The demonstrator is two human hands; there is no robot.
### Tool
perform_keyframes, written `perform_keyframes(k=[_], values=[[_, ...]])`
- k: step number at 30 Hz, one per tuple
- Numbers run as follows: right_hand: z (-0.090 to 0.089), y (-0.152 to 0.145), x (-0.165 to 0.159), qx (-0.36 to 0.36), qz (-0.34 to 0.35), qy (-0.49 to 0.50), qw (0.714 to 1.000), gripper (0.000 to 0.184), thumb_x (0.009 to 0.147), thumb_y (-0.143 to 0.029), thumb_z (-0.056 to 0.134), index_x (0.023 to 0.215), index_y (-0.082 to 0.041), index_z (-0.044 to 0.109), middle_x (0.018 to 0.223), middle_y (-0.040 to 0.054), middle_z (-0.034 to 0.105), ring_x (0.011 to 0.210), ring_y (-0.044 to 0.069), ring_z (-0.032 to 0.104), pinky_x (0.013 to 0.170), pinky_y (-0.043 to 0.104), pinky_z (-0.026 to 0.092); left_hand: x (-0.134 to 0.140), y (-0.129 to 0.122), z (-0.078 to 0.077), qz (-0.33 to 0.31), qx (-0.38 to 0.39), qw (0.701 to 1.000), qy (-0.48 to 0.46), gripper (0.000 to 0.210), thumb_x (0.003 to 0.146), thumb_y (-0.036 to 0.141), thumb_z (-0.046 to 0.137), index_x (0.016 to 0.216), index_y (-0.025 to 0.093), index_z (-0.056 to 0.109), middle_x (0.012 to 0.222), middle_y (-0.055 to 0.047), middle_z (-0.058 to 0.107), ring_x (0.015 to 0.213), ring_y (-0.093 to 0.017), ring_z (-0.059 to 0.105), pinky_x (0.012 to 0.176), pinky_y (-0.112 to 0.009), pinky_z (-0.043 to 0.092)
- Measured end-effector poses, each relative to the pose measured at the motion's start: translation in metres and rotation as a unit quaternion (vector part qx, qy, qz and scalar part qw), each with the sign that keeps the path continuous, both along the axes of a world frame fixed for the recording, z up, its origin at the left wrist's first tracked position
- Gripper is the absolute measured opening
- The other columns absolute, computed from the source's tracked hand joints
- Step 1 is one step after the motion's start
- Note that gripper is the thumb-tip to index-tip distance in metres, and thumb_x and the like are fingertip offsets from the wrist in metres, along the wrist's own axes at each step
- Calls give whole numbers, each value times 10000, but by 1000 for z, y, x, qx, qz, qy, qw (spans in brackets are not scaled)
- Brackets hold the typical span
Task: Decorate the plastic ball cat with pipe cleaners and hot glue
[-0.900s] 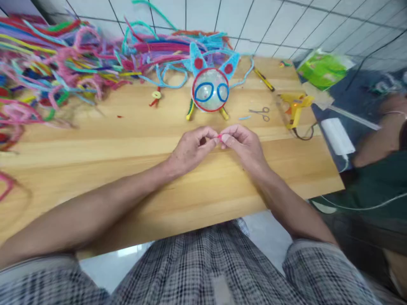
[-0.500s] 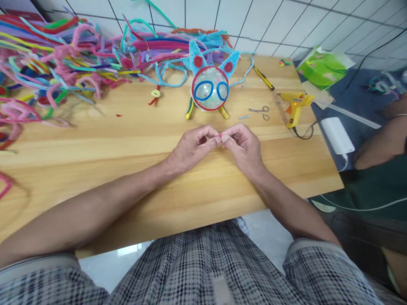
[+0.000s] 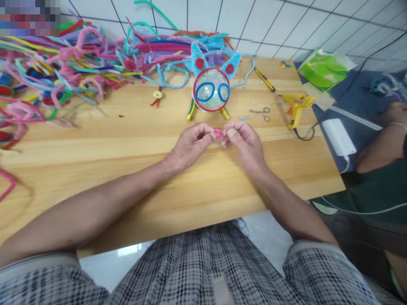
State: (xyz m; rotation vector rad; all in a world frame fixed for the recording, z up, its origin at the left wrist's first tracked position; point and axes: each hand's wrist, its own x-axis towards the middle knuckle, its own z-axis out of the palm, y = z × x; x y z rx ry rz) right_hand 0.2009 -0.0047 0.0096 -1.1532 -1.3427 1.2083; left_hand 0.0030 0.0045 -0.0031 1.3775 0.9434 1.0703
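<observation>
Pink curled piece (image 3: pixel 218 134), small, one: on near side of blue-eared figure (image 3: pixel 211 91), pinched between thumb and fingers of left hand (image 3: pixel 192 144); right hand (image 3: pixel 244 142) just right of it, grip cannot be told; scissors (image 3: pixel 261 113) far and right

This was a craft workshop.
A pale wooden bench (image 3: pixel 143 135) held multicoloured fuzzy stems (image 3: pixel 66 61), a yellow plastic glue gun (image 3: pixel 296 108) and grey metal scissors (image 3: pixel 262 113).

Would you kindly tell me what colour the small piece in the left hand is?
The piece is bright pink, as the head view shows.
</observation>
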Motion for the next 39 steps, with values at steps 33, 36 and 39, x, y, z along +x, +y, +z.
perform_keyframes(k=[33, 36, 39], values=[[2, -5, -1, 133, -18, -226, 965, 123, 891, -271, 720, 794, -268, 644, 754, -21, 712, 677, 158, 596, 676, 316, 494, -7, -1, 5, -29, 58, 995, 80, 292, 1007, 457, 721, 938, 182, 790, 849, -28, 765, 723, -139, 579, 699, -269, 464], [3, -6, -1, 129, 3, -220, 967, 135, 934, -316, 715, 820, -262, 667, 781, -14, 730, 694, 157, 612, 682, 319, 488, -8, 0, 6, -33, 71, 993, 89, 253, 991, 405, 711, 905, 176, 775, 859, -32, 768, 747, -138, 609, 732, -266, 482], [4, -7, 1, 123, 19, -206, 971, 159, 970, -365, 721, 855, -258, 694, 810, -10, 750, 715, 158, 632, 686, 320, 485, -9, 1, 6, -29, 84, 991, 96, 222, 980, 362, 696, 882, 172, 758, 854, -33, 770, 753, -138, 615, 746, -268, 484]])
